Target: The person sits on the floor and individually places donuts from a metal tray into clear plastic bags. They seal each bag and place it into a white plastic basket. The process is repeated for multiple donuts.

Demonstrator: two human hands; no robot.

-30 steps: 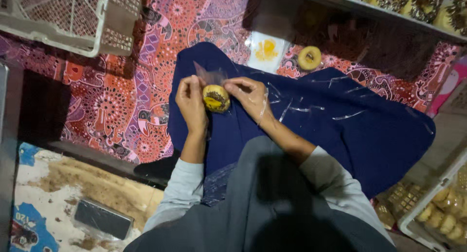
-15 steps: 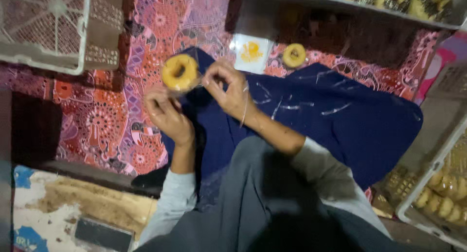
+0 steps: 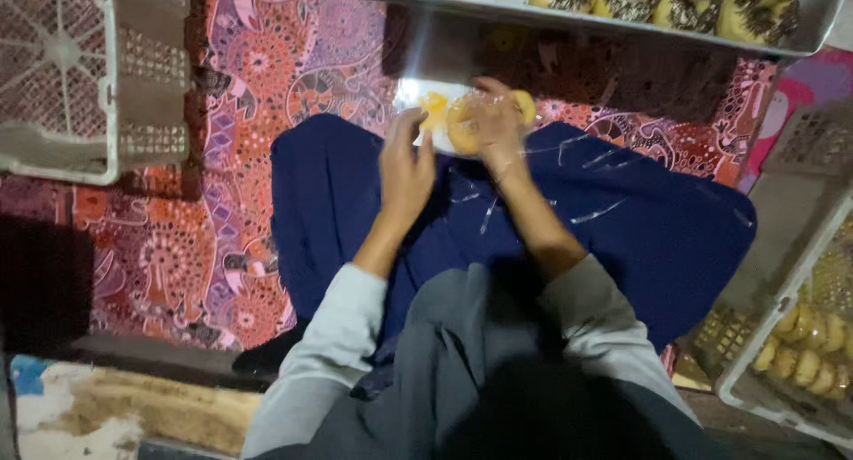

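Over the far edge of the dark blue cloth (image 3: 622, 238) on the person's lap, both hands reach forward. The right hand (image 3: 496, 122) is closed around a round yellow donut (image 3: 464, 127), and its fingers (image 3: 498, 96) curl over the top of it. The donut looks blurry, so I cannot tell if it is in a wrapper. The left hand (image 3: 404, 171) is just beside the donut on the left. Its fingers (image 3: 397, 136) are straight and spread a little, and they hold nothing. A white sheet with a yellow patch (image 3: 425, 104) lies on the floor right behind the hands, partly hidden by them.

Thin clear strips (image 3: 597, 214) lie here and there on the blue cloth. A patterned red and purple mat (image 3: 249, 78) covers the floor under it all. A metal tray (image 3: 498, 0) with sprinkled donuts (image 3: 675, 2) stands at the far edge of the mat. A white plastic crate (image 3: 98, 78) sits at the far left corner. Another crate (image 3: 755, 398) with plain donuts (image 3: 804, 353) sits at the right edge.
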